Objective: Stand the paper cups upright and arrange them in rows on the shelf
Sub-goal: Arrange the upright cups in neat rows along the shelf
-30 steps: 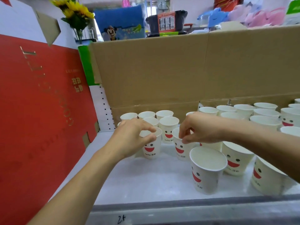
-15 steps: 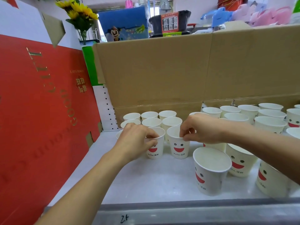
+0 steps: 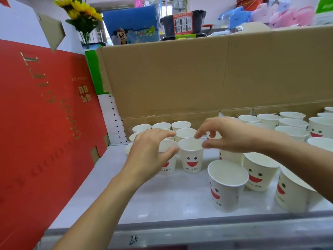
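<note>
Two hands bracket one upright white smiley-face paper cup on your grey shelf: left hand spread beside it, right hand loosely open, nearer its rim.

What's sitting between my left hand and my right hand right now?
In the head view, one upright smiley-face paper cup stands between the left hand and the right hand. Both hands are open around its rim, neither visibly gripping it.
</note>
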A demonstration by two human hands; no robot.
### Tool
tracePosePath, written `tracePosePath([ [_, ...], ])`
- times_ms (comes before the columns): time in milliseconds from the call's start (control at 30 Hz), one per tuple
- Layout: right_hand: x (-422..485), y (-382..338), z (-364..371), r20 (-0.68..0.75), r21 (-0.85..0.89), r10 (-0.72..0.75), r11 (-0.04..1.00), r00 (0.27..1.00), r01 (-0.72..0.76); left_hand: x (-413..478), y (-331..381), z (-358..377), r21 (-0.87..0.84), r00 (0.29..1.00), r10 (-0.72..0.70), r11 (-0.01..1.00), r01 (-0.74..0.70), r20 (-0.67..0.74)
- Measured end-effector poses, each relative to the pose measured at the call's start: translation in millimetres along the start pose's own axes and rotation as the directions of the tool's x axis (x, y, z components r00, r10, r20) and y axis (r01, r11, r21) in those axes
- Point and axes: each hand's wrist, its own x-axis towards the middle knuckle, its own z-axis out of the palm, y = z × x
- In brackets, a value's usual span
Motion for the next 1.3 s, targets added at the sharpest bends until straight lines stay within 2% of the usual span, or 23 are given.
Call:
tracePosePath([
  [67, -19, 1, -13, -0.042, 0.047, 0.039, 0.998, 0.998, -0.037, -13, 25, 0, -0.219, 0.999, -0.030, 0.975, 0.025, -0.017],
  [167, -53, 3, -32, 0.002, -0.030, 0.152, 0.988, 0.988, -0.152, -37, 61, 14, -0.445, 0.988, -0.070, 0.886, 0.126, 0.141],
  [300, -84, 7, -37, 0.055, -0.185, 0.287, 0.944, 0.956, -0.273, -49, 85, 46, -0.458, 0.958, -0.098, 0.862, 0.216, 0.268],
  [400, -91, 9, -29, 0.054, -0.261, 0.325, 0.917, 0.944, -0.301, -48, 100, 63, -0.453, 0.962, -0.150, 0.858, 0.242, 0.230],
  [500, -90, 9, -18, -0.014, -0.370, 0.289, 0.888, 0.957, -0.273, -45, 112, 71, -0.466, 0.955, -0.237, 0.834, 0.296, 0.180],
  [667, -99, -5, -14, -0.101, -0.514, 0.193, 0.830, 0.976, -0.218, -56, 105, 56, -0.568, 0.918, -0.381, 0.734, 0.372, 0.109],
  [733, -108, -15, -18, -0.159, -0.540, 0.126, 0.819, 0.979, -0.193, -68, 86, 37, -0.551, 0.911, -0.409, 0.747, 0.373, 0.063],
  [800, -114, -29, -21, -0.205, -0.513, 0.050, 0.845, 0.978, -0.150, -79, 60, 15, -0.486, 0.916, -0.395, 0.789, 0.375, 0.067],
  [933, -99, -60, -1, -0.202, -0.312, -0.135, 0.948, 0.970, 0.067, -87, 13, -18, -0.423, 0.913, -0.391, 0.812, 0.402, 0.116],
  [1033, -75, -72, 24, -0.120, -0.206, -0.155, 0.970, 0.981, 0.128, -89, -17, -26, -0.448, 0.906, -0.383, 0.788, 0.423, 0.183],
  [1133, -58, -81, 45, -0.083, -0.221, -0.166, 0.965, 0.983, 0.144, -90, -33, -31, -0.477, 0.906, -0.346, 0.770, 0.424, 0.246],
  [1200, -51, -84, 57, -0.121, -0.209, -0.195, 0.964, 0.973, 0.167, -89, -35, -33, -0.488, 0.909, -0.324, 0.768, 0.415, 0.263],
  [1300, -50, -85, 75, -0.296, -0.076, -0.191, 0.981, 0.936, 0.177, -95, -34, -27, -0.523, 0.904, -0.365, 0.738, 0.426, 0.222],
])
